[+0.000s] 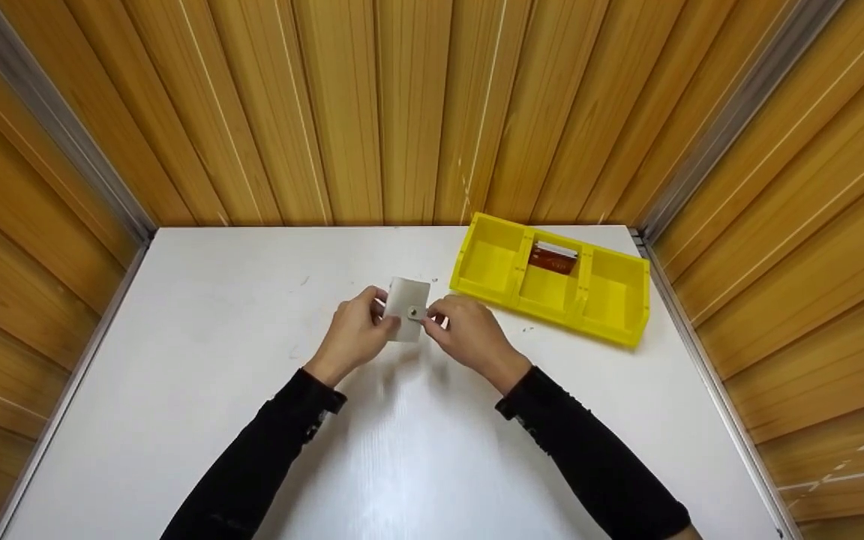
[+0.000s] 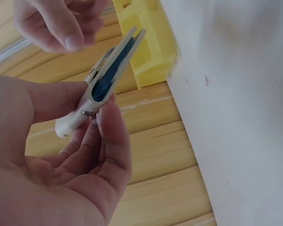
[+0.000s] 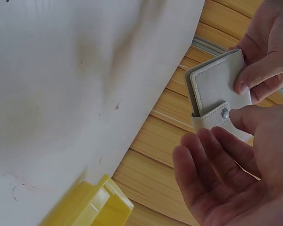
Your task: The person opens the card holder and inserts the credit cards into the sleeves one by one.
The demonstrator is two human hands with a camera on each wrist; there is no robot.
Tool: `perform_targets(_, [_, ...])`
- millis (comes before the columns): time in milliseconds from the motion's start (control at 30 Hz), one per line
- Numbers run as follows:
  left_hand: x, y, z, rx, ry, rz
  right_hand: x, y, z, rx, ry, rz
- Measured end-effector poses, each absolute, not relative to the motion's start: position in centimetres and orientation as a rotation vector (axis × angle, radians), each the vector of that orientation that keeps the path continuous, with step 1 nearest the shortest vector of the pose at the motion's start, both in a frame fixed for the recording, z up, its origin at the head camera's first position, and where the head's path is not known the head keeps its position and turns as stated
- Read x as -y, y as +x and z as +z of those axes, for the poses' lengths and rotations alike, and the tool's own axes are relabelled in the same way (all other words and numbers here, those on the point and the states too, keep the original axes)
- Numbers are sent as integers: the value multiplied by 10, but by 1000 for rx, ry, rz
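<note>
A small off-white card wallet (image 1: 407,300) with stitched edges is held up over the white table. My left hand (image 1: 355,330) pinches it by its left side, thumb on the front and fingers behind. Its strap with a round metal snap (image 3: 225,113) lies across the front. My right hand (image 1: 469,334) is at the right edge by the snap, thumb tip close to it and fingers loosely bent. From the left wrist view, a gap shows between the right hand (image 2: 66,23) and the wallet, and something dark blue (image 2: 108,77) sits inside the wallet's fold.
At the back right of the white table (image 1: 214,360) stands a yellow bin (image 1: 552,307) with three compartments. Cards (image 1: 552,259), dark red and white, lean in its middle compartment. Wood-look panels (image 1: 409,112) enclose the table at the back and sides.
</note>
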State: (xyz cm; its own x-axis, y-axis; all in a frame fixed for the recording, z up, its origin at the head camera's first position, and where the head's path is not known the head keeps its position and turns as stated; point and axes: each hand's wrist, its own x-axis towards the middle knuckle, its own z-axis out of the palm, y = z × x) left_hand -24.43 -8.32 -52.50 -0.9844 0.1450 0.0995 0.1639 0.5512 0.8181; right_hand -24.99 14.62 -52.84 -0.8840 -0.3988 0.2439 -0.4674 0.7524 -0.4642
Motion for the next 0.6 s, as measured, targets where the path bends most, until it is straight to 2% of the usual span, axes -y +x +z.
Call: perform_targets(600, [75, -224, -532, 2736, -314, -1580, -141, -245, -531, 2872, 725, 786])
